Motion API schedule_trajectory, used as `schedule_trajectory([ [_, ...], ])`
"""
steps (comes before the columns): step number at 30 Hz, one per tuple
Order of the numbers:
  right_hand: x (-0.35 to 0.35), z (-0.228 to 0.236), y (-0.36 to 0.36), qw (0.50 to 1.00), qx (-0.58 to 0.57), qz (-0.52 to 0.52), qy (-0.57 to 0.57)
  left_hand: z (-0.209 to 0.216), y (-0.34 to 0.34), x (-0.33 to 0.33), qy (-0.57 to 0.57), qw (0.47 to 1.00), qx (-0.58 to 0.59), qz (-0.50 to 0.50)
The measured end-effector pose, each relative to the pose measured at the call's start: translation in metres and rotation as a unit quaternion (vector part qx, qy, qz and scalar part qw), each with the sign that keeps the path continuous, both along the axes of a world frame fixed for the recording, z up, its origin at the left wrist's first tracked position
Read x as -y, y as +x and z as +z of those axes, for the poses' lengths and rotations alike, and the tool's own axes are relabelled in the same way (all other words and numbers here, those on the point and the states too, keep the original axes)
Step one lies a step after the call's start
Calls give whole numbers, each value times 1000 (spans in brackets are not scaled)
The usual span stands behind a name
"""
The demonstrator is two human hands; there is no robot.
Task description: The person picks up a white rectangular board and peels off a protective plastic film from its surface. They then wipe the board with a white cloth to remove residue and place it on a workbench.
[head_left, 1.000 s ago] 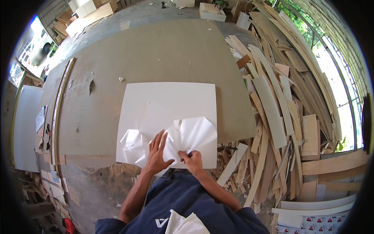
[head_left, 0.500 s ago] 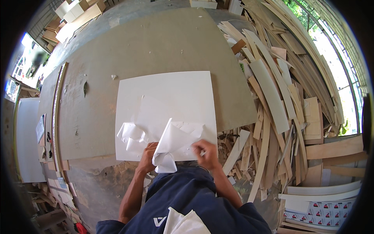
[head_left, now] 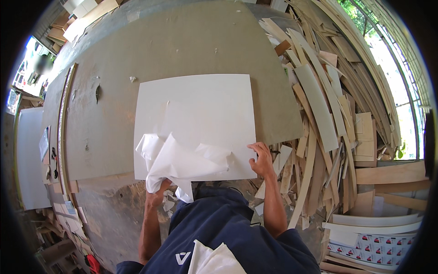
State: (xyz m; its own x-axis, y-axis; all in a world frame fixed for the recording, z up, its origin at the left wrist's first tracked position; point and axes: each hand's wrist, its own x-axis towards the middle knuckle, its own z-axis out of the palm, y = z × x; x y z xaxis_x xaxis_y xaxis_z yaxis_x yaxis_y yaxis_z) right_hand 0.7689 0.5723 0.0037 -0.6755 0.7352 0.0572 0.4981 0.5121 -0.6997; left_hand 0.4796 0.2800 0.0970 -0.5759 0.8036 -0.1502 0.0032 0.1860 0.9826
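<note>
A white rectangular panel (head_left: 205, 107) lies in front of me, its near edge by my waist. Crumpled white plastic film (head_left: 182, 157) is bunched over the near left part of the panel, with a flap hanging past the near edge. My left hand (head_left: 159, 191) is closed on the film at that edge, its fingertips partly covered by the folds. At the panel's right edge is my right hand (head_left: 262, 160), thumb and fingers apart and slightly curved, holding nothing. Whether its fingertips touch the panel is hard to tell.
Beneath the panel is a large grey-brown board (head_left: 191, 45) with small white scraps on it. A long straight strip (head_left: 65, 128) lies along its left side. Wood offcuts (head_left: 315, 109) pile up on the right, close to my right arm. Stacked panels (head_left: 365, 249) stand at the lower right.
My left hand has moved left and slightly nearer with the film, bunching it leftward. My right hand has gone from beside the film to the panel's right edge, its fingers opening.
</note>
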Motion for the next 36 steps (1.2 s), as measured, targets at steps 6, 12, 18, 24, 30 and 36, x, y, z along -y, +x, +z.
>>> schedule_trajectory([
  [6,45,4,-6,999,-12,-14,44,-6,-10,13,33,996,22,77],
  [12,78,-11,-29,996,25,-55,67,-17,-19,27,67,988,77,114],
  [18,85,-18,-29,995,-35,-98,-5,-18,-36,45,76,991,81,68],
  [24,82,-20,-13,965,-125,-223,-54,-11,-37,52,104,979,111,137],
  [30,91,-2,-23,997,-41,-60,25,-36,-70,76,88,957,139,240],
  [36,96,-14,-53,997,-52,-47,-20,-27,-97,61,131,915,165,343],
])
